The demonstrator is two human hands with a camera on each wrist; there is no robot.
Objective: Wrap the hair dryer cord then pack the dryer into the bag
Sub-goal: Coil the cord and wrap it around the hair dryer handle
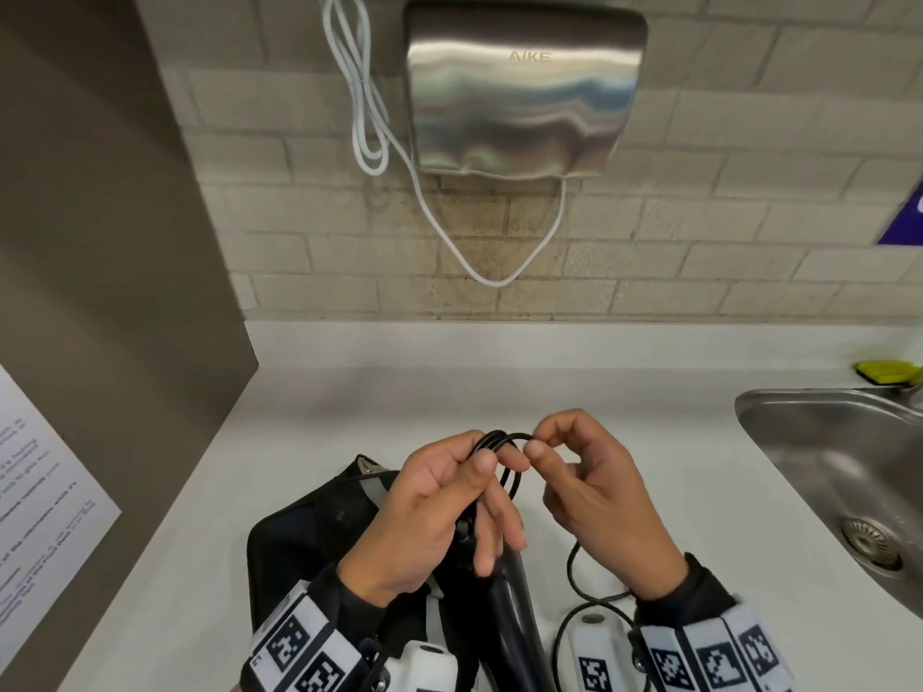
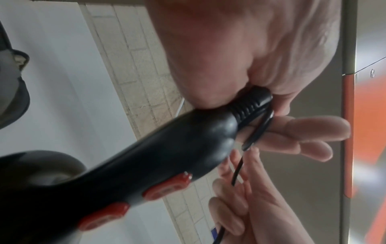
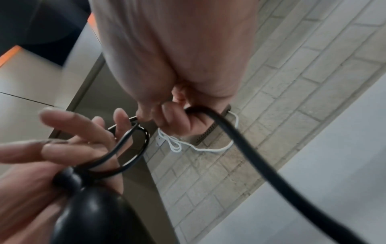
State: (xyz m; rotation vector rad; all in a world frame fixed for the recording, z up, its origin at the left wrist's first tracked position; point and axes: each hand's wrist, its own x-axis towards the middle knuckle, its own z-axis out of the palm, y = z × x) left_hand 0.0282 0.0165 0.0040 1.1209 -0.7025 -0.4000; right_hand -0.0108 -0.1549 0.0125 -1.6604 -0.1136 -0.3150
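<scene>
My left hand pinches several black loops of the hair dryer cord under its thumb. The end of the black hair dryer sits against that palm, and the dryer slopes down toward me. In the left wrist view the dryer shows two red buttons, and its ribbed cord collar is wedged in my left hand. My right hand pinches the cord at the top of the loops. The rest of the cord trails down from my right hand. The black bag lies on the counter under my left hand.
The white counter runs to a brick wall with a steel hand dryer and a dangling white cable. A steel sink is at the right and a brown partition at the left. Slack cord lies by my right wrist.
</scene>
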